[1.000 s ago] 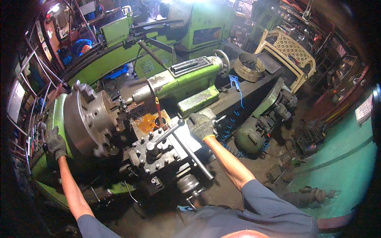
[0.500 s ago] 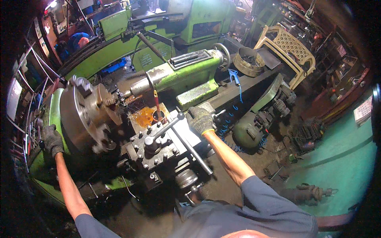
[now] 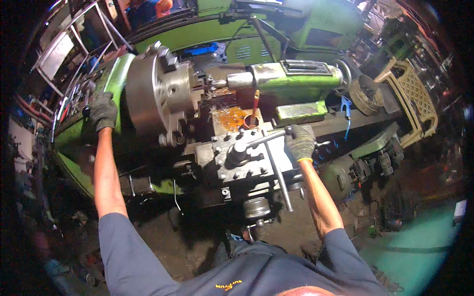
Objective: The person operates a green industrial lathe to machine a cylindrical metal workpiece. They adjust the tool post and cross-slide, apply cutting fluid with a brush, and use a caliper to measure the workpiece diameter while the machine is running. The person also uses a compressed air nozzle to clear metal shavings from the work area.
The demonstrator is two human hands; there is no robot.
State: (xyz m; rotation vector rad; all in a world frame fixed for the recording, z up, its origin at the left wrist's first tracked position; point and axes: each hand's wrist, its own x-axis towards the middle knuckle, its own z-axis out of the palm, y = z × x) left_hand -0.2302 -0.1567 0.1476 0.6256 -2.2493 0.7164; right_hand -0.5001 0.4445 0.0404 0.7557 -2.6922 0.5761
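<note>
A machine workshop: a lathe [image 3: 222, 145] fills the centre, another machine [image 3: 242, 52] stands at twelve o'clock, a compressor [image 3: 360, 170] at three.

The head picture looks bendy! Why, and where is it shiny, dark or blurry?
Head view: fisheye bends straight edges inside a black rim; head view: glare whitens the green housing beside the chuck; head view: deep shadow below-left of the square tool post; head view: teal surface at lower right looks soft.
</note>
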